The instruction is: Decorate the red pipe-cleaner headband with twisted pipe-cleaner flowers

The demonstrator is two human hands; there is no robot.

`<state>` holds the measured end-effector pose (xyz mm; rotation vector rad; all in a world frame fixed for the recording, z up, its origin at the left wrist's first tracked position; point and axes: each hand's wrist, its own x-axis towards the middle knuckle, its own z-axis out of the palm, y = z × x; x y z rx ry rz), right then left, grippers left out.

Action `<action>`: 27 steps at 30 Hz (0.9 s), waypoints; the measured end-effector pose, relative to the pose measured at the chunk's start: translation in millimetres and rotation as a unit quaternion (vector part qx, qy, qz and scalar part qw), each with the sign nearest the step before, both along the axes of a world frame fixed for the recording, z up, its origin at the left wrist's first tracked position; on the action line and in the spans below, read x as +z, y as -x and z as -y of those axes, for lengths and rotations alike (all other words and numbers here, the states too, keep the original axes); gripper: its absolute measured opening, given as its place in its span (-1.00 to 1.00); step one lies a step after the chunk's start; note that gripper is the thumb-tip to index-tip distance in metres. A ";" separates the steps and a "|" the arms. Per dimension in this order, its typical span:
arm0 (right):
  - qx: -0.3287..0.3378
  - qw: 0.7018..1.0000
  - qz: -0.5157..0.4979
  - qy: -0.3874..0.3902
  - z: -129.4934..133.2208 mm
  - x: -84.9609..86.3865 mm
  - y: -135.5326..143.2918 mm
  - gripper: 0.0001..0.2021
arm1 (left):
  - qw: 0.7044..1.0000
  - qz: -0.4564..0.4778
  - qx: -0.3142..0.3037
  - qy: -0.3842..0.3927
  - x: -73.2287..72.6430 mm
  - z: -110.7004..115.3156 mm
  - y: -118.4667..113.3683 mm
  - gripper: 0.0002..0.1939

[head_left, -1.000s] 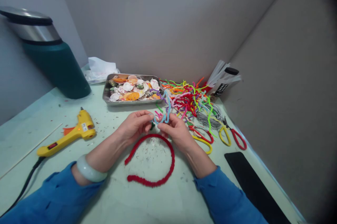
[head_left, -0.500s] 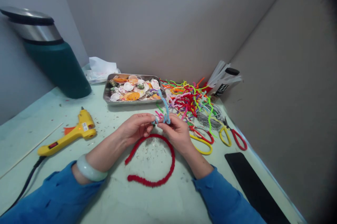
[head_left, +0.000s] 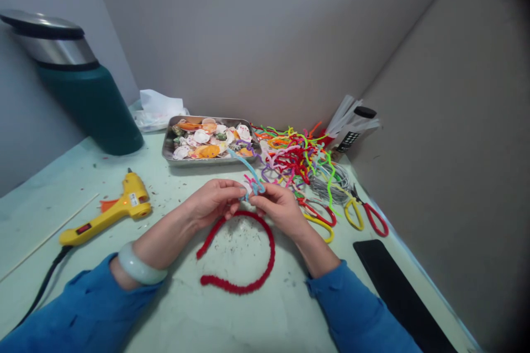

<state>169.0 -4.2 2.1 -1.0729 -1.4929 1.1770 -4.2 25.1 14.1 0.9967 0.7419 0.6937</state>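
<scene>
Between my two hands is a light-blue pipe cleaner (head_left: 248,165), its long free end pointing up and left over the tray's front edge. My left hand (head_left: 215,201) pinches its lower part near a small whitish piece, perhaps a shell, mostly covered by fingers. My right hand (head_left: 281,206) is closed on the bent part of the pipe cleaner, thumb against fingers. Just below the hands, a red fuzzy headband (head_left: 271,253) lies on the table as an open loop, its upper left side partly behind my left fingers.
A metal tray (head_left: 199,163) of shells stands behind my hands. Right of it lie tangled pipe cleaners (head_left: 296,159), scissors (head_left: 375,220) and a black strip (head_left: 397,286). At left are a yellow glue gun (head_left: 107,215), a thin stick (head_left: 49,237) and a green bottle (head_left: 91,104).
The pipe cleaner's free end has swung left and down, from nearly upright to slanting over the tray. My right hand has turned slightly; the headband has stayed put.
</scene>
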 end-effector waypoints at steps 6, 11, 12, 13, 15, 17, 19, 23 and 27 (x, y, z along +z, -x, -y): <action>-0.001 0.997 -0.067 0.046 -1.4 0.4 -0.2 -0.83 | 1.000 -0.008 -0.007 -0.007 -1.0 -1.1 0.0 -0.90; 0.008 0.992 -0.100 0.081 -2.6 -2.3 0.0 -0.80 | 0.999 -0.034 -0.015 -0.025 -5.5 -1.7 1.3 -0.88; 0.011 0.991 -0.102 0.083 -2.8 -2.5 -0.1 -0.81 | 0.999 -0.041 -0.010 -0.025 -6.6 -1.7 1.6 -0.87; 0.013 0.991 -0.104 0.086 -3.1 -2.7 -0.1 -0.81 | 0.999 -0.047 -0.006 -0.023 -7.8 -1.6 1.8 -0.86; 0.011 0.990 -0.107 0.089 -3.5 -3.3 0.3 -0.81 | 0.999 -0.052 0.002 -0.015 -9.7 -1.1 1.9 -0.87; 0.002 0.989 -0.113 0.091 -4.0 -4.1 1.5 -0.80 | 0.999 -0.051 0.003 -0.008 -10.9 -0.3 1.7 -0.87; -0.008 0.988 -0.121 0.092 -4.5 -5.2 3.1 -0.78 | 0.999 -0.047 0.010 -0.004 -11.1 0.7 1.5 -0.87; -0.009 0.983 -0.146 0.113 -5.6 -8.2 4.6 -0.77 | 0.999 -0.022 0.030 -0.019 -6.6 1.9 0.2 -0.88; 0.006 0.980 -0.159 0.122 -5.8 -9.8 4.1 -0.77 | 0.999 0.014 0.047 -0.019 0.0 0.6 -3.4 -0.90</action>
